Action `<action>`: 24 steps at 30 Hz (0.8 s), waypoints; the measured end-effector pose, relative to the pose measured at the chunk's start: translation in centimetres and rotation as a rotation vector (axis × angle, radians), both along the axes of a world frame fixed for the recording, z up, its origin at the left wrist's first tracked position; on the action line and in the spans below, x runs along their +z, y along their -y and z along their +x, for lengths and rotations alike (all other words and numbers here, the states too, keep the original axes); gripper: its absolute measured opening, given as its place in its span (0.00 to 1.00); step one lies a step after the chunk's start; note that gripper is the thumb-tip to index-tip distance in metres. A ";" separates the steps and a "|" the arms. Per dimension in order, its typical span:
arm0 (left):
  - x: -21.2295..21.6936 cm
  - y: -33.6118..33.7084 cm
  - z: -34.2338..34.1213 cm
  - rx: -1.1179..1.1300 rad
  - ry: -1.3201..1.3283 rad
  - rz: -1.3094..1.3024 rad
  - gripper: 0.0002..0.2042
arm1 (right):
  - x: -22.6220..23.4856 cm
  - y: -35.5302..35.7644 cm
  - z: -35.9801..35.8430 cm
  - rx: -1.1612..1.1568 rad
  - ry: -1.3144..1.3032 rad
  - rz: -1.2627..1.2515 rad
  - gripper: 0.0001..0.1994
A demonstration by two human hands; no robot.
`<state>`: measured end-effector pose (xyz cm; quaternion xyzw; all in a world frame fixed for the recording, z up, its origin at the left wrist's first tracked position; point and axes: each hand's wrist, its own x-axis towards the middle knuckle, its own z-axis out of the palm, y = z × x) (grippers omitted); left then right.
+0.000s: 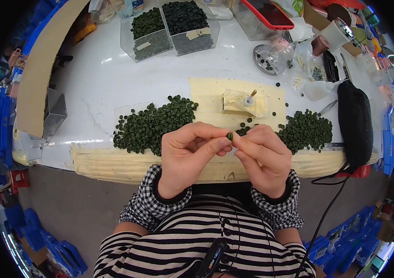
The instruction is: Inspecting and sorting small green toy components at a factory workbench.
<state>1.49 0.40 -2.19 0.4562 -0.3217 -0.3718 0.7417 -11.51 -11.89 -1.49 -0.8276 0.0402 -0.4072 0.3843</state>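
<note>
Just over the table's padded front edge, my left hand [184,154] and my right hand [267,158] meet fingertip to fingertip. Between the thumb and finger of my left hand is a small dark green button-like piece [230,136]. My right fingertips are closed and pressed against its other side. Similar green pieces form a large heap [155,124] by my left hand and a smaller heap [307,130] beyond my right. Behind my hands, a taped block [237,104] holds a small white pot [249,107] with a brownish stick standing in it.
Two clear bins of dark green pieces [150,28] stand at the back. A red-edged phone [267,13] rests on a clear box. Plastic bags [275,56], a white squeeze bottle [318,90], tweezers [329,106] and a black pouch [355,125] lie right. Cardboard [44,69] walls the left.
</note>
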 end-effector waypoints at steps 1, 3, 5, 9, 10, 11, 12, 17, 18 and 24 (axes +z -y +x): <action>0.0 0.0 0.0 0.019 0.014 0.008 0.08 | 0.1 -0.2 -0.1 -0.014 -0.026 0.060 0.16; 0.0 0.0 0.0 0.041 0.052 0.013 0.08 | 0.2 -0.8 -0.4 -0.038 -0.077 0.185 0.16; -0.1 0.0 0.0 0.053 0.074 0.013 0.07 | 0.5 -1.1 -0.4 -0.038 -0.097 0.207 0.16; 0.0 0.0 -0.1 0.063 0.095 -0.008 0.07 | 0.3 -1.2 -0.4 -0.030 -0.087 0.155 0.16; 0.0 0.1 -0.1 0.067 0.102 -0.015 0.07 | 0.2 -1.1 -0.4 -0.027 -0.072 0.127 0.16; 0.0 0.1 -0.1 0.062 0.104 -0.018 0.07 | 0.1 -1.0 -0.3 -0.024 -0.058 0.101 0.16; -0.1 0.1 -0.1 0.057 0.105 -0.021 0.07 | 0.0 -0.8 -0.2 -0.021 -0.044 0.074 0.16; 0.0 0.0 -0.2 0.032 0.043 0.004 0.08 | 0.2 -0.3 0.0 0.012 -0.015 0.001 0.15; 0.0 0.0 -0.2 0.029 0.035 0.005 0.08 | 0.2 -0.3 0.1 0.015 -0.011 -0.015 0.15; -0.1 0.0 -0.1 0.010 0.037 0.005 0.08 | 0.3 0.0 -0.2 0.011 -0.052 -0.049 0.15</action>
